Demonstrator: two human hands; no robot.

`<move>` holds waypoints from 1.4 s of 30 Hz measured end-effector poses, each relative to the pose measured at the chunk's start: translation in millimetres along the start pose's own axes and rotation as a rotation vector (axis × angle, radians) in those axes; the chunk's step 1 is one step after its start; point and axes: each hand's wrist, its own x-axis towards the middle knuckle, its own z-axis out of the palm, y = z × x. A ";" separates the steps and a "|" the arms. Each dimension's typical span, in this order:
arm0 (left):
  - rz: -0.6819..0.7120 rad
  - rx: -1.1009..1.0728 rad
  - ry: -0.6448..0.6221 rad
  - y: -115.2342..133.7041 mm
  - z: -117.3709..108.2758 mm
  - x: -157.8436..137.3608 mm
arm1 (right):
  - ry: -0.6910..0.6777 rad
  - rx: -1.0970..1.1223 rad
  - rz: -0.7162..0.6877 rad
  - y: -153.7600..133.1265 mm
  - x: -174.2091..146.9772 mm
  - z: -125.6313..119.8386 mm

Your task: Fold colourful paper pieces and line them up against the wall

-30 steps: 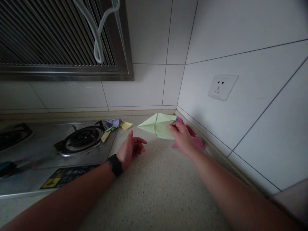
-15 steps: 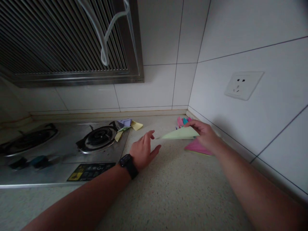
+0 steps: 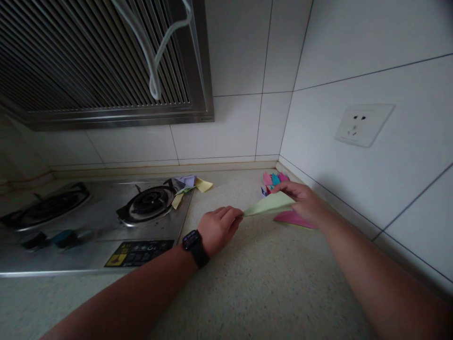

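Note:
A pale green piece of folded paper (image 3: 269, 204) is held between my two hands above the counter (image 3: 255, 274). My left hand (image 3: 220, 228), with a black watch on the wrist, pinches its pointed left tip. At the wider right end, my right hand (image 3: 300, 198) grips the paper between thumb and fingers. Just below that hand lies pink folded paper (image 3: 294, 218) with a thin yellow-green edge, partly hidden by the hand. Behind the right fingers sits a small cluster of pink, blue and purple folded papers (image 3: 275, 179).
Yellow, purple and green paper pieces (image 3: 186, 182) lie at the right edge of the gas stove (image 3: 95, 226), close to a burner (image 3: 150, 200). A range hood (image 3: 120, 118) with a hanging white cable (image 3: 155, 80) is overhead. The right wall carries a socket (image 3: 364, 125).
My left hand has moved right and closed from spread fingers to a pinch on the paper's tip. The green paper's left end is slightly lower, and my right hand keeps its grip.

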 end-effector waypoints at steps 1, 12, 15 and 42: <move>-0.057 -0.047 -0.008 1.0 1.2 -0.6 | -0.013 0.005 0.000 -0.3 -0.1 0.6; -0.424 -0.383 -0.106 9.6 4.7 6.8 | 0.403 -0.002 -0.120 -6.8 9.7 -0.4; -0.421 -0.356 -0.099 8.9 7.6 7.5 | 0.802 -0.104 -0.236 -17.0 8.0 -13.1; 0.212 0.287 -0.304 57.8 90.4 80.9 | 1.290 -0.080 -0.470 -48.1 -12.3 -45.3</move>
